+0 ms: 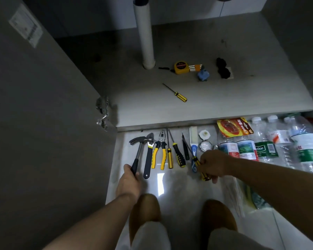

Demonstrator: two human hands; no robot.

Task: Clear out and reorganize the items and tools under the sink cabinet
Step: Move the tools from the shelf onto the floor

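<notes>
**Lining up the tools on the floor**

Closest to us, our left hand [128, 183] wraps the black grip of the hammer [139, 150], whose head lies at the left end of the row on the floor tile [177, 184]. Our right hand [213, 164] curls round a yellow-and-black screwdriver [204, 175], held low at the right end of the row and crossing a blue-and-white toothbrush [193, 136].

We judge the step to be sorting, with each tool set parallel to its neighbours. To do it well, we should lower both tools flat, handles toward us and butts level with the wrench [148, 157] and pliers [159, 152], leaving gaps so nothing overlaps. The held screwdriver wants a slot beside the other drivers [178, 154], not on the toothbrush.

Beyond, to the right, the water bottles [260, 147] lie crowded together, so we should keep our elbow clear of them. Farther in, the cabinet floor [242, 98] holds a small screwdriver [175, 93], a tape measure [181, 67] and more beside the drain pipe [145, 38], none of it brought out yet.
</notes>
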